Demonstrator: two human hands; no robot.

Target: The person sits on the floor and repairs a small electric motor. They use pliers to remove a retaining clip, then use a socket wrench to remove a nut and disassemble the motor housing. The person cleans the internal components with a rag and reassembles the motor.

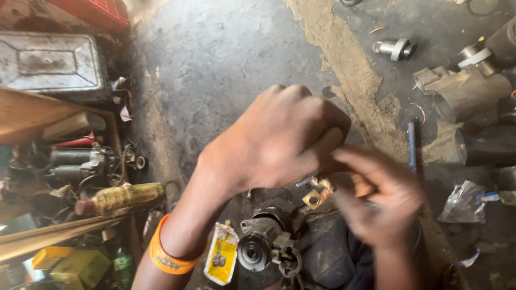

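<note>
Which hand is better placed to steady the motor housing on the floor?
Left, probably. The left hand hangs right above the dark motor housing. The right hand is blurred, off to its side, by small brass terminals.

Single head cam, looks steeply down, close over hands, oily workshop floor (215,53) behind.

Two hands show above the starter motor (267,240): one left hand (279,140) and one right hand (379,196). One orange wristband (164,258) circles the left wrist. Left of the starter motor lie one yellow sachet (222,253) and one bottle with a red cap (118,197). Far up and right of the motor sits one small metal cylinder (395,49). One clear plastic bag (463,203) lies to the motor's right.
</note>
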